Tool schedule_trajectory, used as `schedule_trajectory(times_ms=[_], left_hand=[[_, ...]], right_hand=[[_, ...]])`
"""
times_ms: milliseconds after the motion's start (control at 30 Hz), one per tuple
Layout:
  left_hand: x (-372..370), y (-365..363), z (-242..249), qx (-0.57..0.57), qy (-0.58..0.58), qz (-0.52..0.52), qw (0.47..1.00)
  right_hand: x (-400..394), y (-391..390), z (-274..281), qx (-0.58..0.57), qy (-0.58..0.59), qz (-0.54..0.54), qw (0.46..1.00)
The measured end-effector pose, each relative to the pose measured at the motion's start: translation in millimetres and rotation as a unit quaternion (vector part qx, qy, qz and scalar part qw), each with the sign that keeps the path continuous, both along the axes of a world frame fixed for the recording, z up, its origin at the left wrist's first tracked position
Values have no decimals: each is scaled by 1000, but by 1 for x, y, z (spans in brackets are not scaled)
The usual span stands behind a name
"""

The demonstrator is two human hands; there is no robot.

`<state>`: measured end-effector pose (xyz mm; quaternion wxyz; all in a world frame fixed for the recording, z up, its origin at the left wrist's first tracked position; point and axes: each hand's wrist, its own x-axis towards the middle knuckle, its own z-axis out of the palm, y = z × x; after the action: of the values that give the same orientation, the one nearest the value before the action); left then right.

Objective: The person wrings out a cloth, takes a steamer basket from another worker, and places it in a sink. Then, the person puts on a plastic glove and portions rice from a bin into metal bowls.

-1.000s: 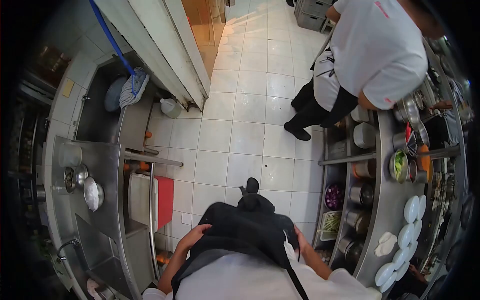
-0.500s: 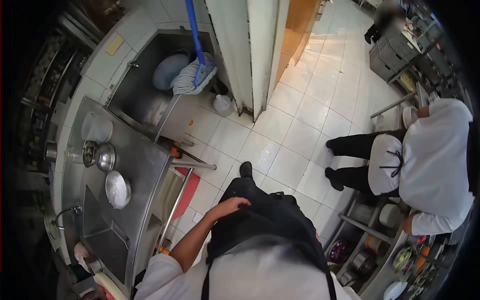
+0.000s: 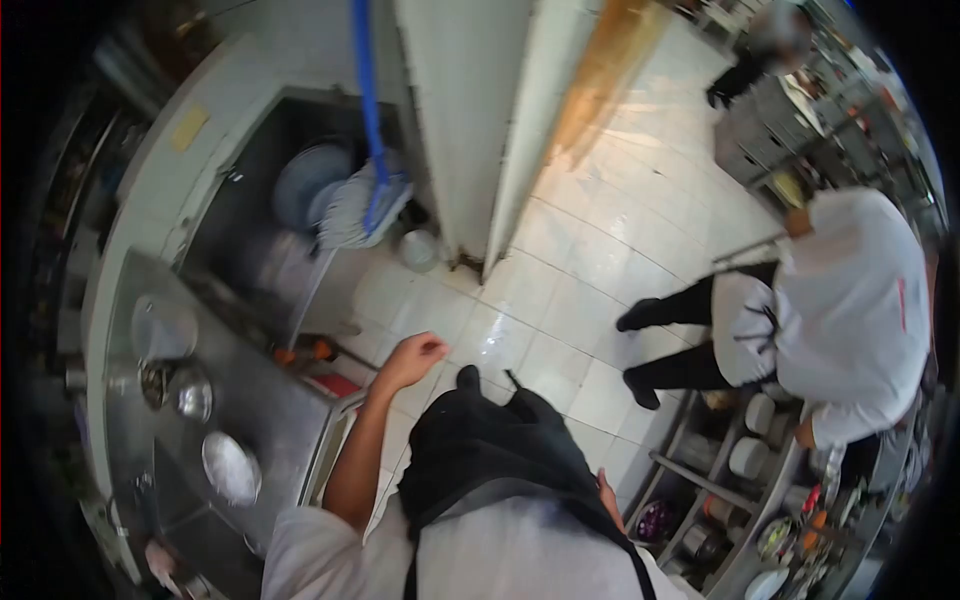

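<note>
My left hand [image 3: 412,362] is raised in front of me over the tiled floor, left of my black apron [image 3: 490,445]. Its fingers curl loosely together, and nothing shows in them. It touches nothing. On my other side, part of my right hand [image 3: 609,499] appears low beside the apron, its fingers mostly hidden. My black shoe [image 3: 468,378] is on the white tiles just past the apron's edge.
A steel counter at left bears a metal bowl [image 3: 190,394] and a pale round dish [image 3: 231,468]. A mop [image 3: 360,205] leans at the deep sink [image 3: 240,235]. A wall edge [image 3: 490,150] juts ahead. A co-worker [image 3: 850,300] stands at right by shelves of pots.
My left hand has moved from against the apron out to the left and forward. My right hand has come into view. The whole view has shifted, and the co-worker appears closer.
</note>
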<state>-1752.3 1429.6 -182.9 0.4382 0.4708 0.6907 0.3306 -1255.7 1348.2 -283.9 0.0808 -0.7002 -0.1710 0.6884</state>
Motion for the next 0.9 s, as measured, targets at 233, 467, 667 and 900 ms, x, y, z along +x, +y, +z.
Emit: schedule_trajectory(times_ms=[233,467,667,900], left_hand=[[19,-25,-53,-112,-19,-28,993],[50,-3,-34,-93,-62,-4,994],[61,22,-6,-11,-51,71,996],[74,37,9,26,-72,103,992]], right_hand=[[11,86,30,98,-94,39,990],[15,79,16,113,-81,-12,990],[28,63,-12,103,-81,-21,991],[42,59,-36,103,-53,-62,991]])
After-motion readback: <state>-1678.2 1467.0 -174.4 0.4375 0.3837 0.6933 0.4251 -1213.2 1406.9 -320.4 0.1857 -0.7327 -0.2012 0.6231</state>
